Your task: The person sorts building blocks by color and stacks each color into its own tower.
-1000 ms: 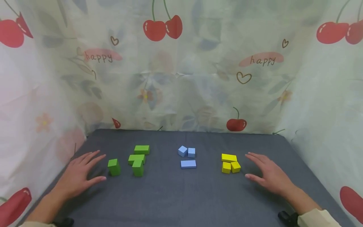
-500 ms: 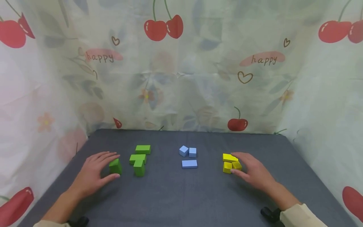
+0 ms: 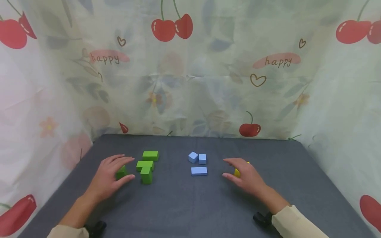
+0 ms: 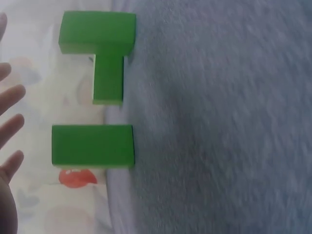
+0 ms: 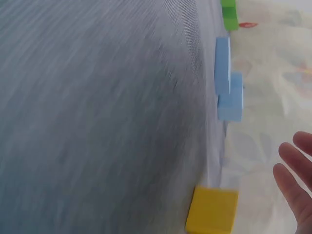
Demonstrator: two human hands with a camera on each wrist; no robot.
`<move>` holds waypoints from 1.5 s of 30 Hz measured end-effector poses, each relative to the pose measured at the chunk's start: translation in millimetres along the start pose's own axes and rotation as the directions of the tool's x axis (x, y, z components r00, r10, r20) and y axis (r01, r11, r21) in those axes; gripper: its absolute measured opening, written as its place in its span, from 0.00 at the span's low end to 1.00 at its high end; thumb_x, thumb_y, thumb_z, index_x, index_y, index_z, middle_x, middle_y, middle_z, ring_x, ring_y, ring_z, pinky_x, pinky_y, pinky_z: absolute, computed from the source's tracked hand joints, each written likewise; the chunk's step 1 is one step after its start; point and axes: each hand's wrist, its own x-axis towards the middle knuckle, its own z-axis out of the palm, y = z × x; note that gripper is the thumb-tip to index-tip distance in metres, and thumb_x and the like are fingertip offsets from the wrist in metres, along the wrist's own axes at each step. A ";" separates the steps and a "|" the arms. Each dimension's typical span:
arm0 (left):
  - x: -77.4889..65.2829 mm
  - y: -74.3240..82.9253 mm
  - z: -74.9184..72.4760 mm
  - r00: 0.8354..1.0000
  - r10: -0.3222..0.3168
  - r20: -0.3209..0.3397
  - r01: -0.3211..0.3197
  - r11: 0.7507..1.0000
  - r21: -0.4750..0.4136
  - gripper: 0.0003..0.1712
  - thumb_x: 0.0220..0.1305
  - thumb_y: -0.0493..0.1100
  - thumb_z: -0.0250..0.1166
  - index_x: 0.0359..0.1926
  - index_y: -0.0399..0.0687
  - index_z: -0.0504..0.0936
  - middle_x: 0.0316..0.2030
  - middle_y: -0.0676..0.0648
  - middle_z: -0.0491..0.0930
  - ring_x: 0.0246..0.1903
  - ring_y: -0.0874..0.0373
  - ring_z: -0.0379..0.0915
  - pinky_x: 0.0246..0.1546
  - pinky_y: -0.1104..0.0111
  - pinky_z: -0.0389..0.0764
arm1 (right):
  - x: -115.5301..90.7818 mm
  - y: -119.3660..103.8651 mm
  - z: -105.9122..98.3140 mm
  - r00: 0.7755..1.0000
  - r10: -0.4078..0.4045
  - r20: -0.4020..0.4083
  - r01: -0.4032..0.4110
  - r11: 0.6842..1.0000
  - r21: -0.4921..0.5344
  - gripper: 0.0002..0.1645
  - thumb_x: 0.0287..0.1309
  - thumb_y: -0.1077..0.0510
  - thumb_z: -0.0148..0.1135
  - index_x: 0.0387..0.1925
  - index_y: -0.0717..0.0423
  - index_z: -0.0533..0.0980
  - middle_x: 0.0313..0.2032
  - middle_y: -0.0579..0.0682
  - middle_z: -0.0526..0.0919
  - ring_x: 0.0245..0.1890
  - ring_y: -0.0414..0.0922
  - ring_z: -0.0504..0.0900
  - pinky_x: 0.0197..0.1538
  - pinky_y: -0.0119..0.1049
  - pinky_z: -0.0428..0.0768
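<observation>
In the head view my left hand [image 3: 108, 177] is held with spread fingers beside the leftmost green block [image 3: 121, 172], covering part of it. To its right stand a green block at the back [image 3: 150, 155], a lying green block [image 3: 145, 165] and an upright green block [image 3: 146, 175]. My right hand [image 3: 248, 177] reaches inward with fingers and thumb apart, hiding most of the yellow blocks [image 3: 237, 173]. Between the hands lie two small blue cubes [image 3: 193, 157] and a flat blue block [image 3: 198, 171]. Both wrist views show extended fingers [image 4: 10, 97] holding nothing.
A dark grey cloth [image 3: 190, 205] covers the table. A curtain printed with cherries [image 3: 184, 82] rises behind and at both sides. Black straps [image 3: 263, 218] sit at the wrists.
Both hands have moved inward, the left to the right past the leftmost green block, the right to the left across the yellow blocks. The blocks appear to stay in place.
</observation>
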 end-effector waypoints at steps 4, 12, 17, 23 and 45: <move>5.0 6.3 4.5 1.000 -0.012 0.004 0.012 0.998 -0.054 0.32 0.45 0.58 0.64 0.53 0.56 0.72 0.48 0.54 0.72 0.51 0.53 0.61 0.48 0.51 0.57 | 8.2 -8.5 8.7 1.000 -0.015 -0.002 0.015 0.999 0.048 0.32 0.44 0.42 0.62 0.52 0.49 0.69 0.46 0.42 0.73 0.44 0.38 0.71 0.44 0.38 0.73; 11.3 21.8 9.4 0.998 -0.059 0.001 0.059 0.988 -0.140 0.31 0.48 0.55 0.64 0.55 0.57 0.69 0.51 0.53 0.68 0.51 0.57 0.61 0.48 0.58 0.62 | 20.6 -31.4 24.8 1.000 0.009 -0.004 -0.008 0.987 0.161 0.30 0.44 0.45 0.63 0.52 0.47 0.69 0.45 0.40 0.74 0.40 0.38 0.73 0.42 0.32 0.73; 13.6 25.9 14.9 0.997 -0.037 -0.066 0.021 0.973 -0.229 0.30 0.46 0.48 0.67 0.53 0.51 0.71 0.51 0.53 0.69 0.46 0.61 0.66 0.44 0.65 0.66 | 27.4 -43.6 33.2 0.999 -0.018 -0.031 0.025 0.962 0.270 0.29 0.45 0.48 0.64 0.51 0.49 0.70 0.44 0.41 0.75 0.39 0.39 0.75 0.40 0.33 0.74; 14.9 31.9 17.1 0.993 -0.032 -0.113 -0.011 0.933 -0.359 0.29 0.44 0.39 0.68 0.52 0.45 0.72 0.48 0.48 0.71 0.41 0.60 0.70 0.35 0.65 0.74 | 35.0 -58.9 44.2 0.999 -0.009 -0.041 0.024 0.925 0.379 0.27 0.44 0.49 0.64 0.49 0.47 0.70 0.42 0.40 0.75 0.36 0.39 0.76 0.38 0.34 0.75; -0.1 41.9 26.5 0.989 -0.139 -0.042 0.107 0.897 -0.429 0.27 0.48 0.39 0.66 0.51 0.41 0.70 0.47 0.43 0.71 0.38 0.52 0.73 0.31 0.64 0.76 | 59.3 -103.5 88.7 0.998 0.032 0.047 -0.053 0.830 0.556 0.25 0.48 0.47 0.60 0.48 0.50 0.71 0.38 0.43 0.76 0.33 0.37 0.77 0.36 0.35 0.76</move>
